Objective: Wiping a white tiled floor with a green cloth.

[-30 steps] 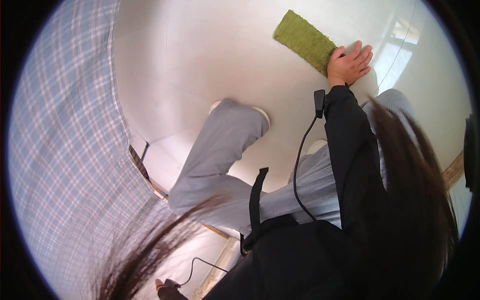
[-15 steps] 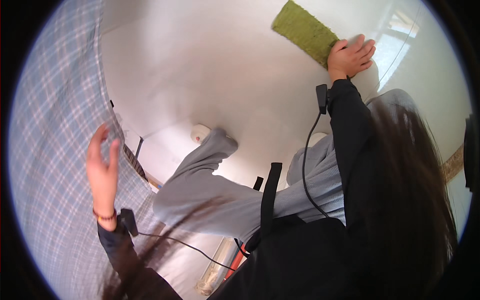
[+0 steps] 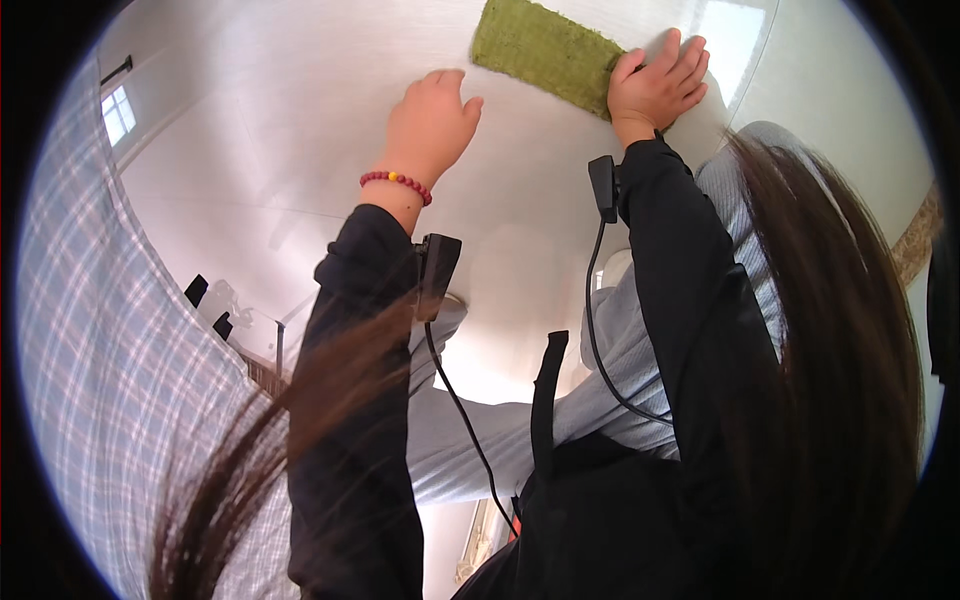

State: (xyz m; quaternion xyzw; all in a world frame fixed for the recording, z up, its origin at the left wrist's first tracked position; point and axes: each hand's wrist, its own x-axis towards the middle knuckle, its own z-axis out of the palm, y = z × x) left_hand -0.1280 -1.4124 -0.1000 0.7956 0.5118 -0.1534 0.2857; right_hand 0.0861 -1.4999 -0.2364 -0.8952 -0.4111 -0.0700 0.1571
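Note:
A flat, fuzzy green rectangular pad point(image 3: 548, 55) lies on the pale, glossy floor at the top of the view. At its right end is my right hand point(image 3: 657, 82), fingers spread, the palm resting on or against that end. What lies under the palm is hidden. My left hand point(image 3: 428, 122), with a dark red bead bracelet point(image 3: 396, 183), reaches forward just left of the pad's near left corner and apart from it. Its thumb stands away from the fingers, which are slightly bent, and nothing shows in it.
Blue-and-white checked cloth point(image 3: 110, 350) hangs along the left side. Small black devices with cables sit on both wrists, the left device point(image 3: 437, 265) and the right device point(image 3: 603, 188). Long hair point(image 3: 830, 320) hangs over both arms. My grey-trousered legs point(image 3: 480, 430) are bent below.
My left hand has moved from beside the checked cloth, forward and right, to near the pad. The pad and my right hand appear shifted slightly up and left, as the view also moved.

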